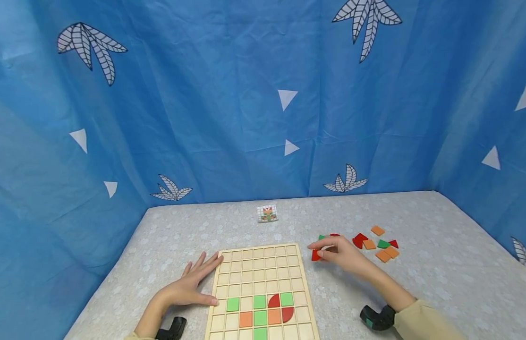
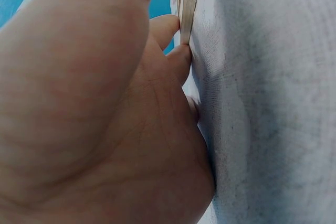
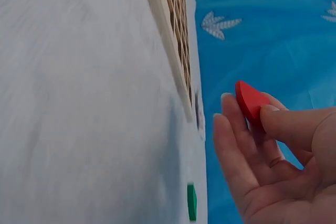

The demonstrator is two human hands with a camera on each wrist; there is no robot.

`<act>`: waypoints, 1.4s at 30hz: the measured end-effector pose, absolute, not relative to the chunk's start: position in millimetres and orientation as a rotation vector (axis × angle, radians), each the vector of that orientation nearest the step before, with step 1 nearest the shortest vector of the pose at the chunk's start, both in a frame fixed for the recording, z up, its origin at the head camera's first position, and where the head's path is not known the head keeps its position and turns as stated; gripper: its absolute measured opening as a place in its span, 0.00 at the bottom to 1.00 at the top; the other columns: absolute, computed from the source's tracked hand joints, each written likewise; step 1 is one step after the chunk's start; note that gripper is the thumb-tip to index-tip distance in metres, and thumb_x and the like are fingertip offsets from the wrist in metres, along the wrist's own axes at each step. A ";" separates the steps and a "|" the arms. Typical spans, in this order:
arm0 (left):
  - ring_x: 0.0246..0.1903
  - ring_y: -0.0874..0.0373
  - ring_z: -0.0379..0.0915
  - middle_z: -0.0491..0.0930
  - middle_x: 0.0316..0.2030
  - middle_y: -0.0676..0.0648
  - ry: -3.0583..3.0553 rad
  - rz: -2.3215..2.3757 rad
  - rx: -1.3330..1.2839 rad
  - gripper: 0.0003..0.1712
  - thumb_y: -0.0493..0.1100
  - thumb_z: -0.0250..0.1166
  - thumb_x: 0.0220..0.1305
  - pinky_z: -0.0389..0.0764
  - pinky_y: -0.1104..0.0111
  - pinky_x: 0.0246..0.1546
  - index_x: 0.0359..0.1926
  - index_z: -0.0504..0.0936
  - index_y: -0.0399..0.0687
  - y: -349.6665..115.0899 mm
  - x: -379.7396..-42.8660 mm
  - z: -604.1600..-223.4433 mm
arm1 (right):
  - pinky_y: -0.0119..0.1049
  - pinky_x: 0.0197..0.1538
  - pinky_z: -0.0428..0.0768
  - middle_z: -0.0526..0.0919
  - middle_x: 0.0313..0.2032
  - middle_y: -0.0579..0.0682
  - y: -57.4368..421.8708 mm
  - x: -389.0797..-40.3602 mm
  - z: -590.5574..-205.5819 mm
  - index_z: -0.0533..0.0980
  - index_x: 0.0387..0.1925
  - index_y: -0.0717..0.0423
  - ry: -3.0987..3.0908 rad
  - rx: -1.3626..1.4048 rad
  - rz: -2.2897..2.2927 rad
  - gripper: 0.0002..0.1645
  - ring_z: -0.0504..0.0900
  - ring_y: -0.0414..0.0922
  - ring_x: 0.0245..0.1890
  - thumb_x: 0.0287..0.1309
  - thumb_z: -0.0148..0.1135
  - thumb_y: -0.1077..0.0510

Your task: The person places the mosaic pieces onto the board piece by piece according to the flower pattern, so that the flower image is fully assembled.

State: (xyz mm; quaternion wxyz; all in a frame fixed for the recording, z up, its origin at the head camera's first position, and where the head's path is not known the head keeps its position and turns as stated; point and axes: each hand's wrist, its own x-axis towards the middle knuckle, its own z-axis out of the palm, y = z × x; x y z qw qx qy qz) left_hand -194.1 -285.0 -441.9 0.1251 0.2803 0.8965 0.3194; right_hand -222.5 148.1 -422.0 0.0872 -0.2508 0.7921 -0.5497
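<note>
My left hand [image 1: 187, 285] spreads along the left side of a wooden grid board [image 1: 241, 269], its fingertips and thumb touching the frame. Green squares [image 1: 260, 318], orange squares [image 1: 246, 319] and red quarter-circle tiles [image 1: 287, 314] lie in the board's nearer cells. Just off the board's right side, my right hand [image 1: 345, 255] pinches a red tile [image 3: 251, 100] between thumb and fingers, above the table. The tile has a curved edge; the fingers partly cover it. Behind that hand, a green tile [image 1: 321, 238] and a red one [image 1: 334, 234] are partly hidden.
Several loose tiles lie to the right of my right hand, among them an orange square [image 1: 377, 230], a green tile [image 1: 383, 244] and a red tile [image 1: 393, 243]. A small printed pattern card [image 1: 267, 213] sits behind the board. Blue curtain [image 1: 229, 118] encloses the back and sides.
</note>
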 end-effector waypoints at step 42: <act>0.66 0.32 0.22 0.44 0.71 0.37 2.626 0.915 0.803 0.58 0.55 0.73 0.48 0.24 0.35 0.55 0.72 0.51 0.42 -282.9 -191.7 -440.3 | 0.27 0.34 0.79 0.81 0.27 0.41 -7.2 -197.5 -435.3 0.81 0.31 0.57 2.192 -1.065 -1.532 0.08 0.79 0.34 0.27 0.51 0.66 0.71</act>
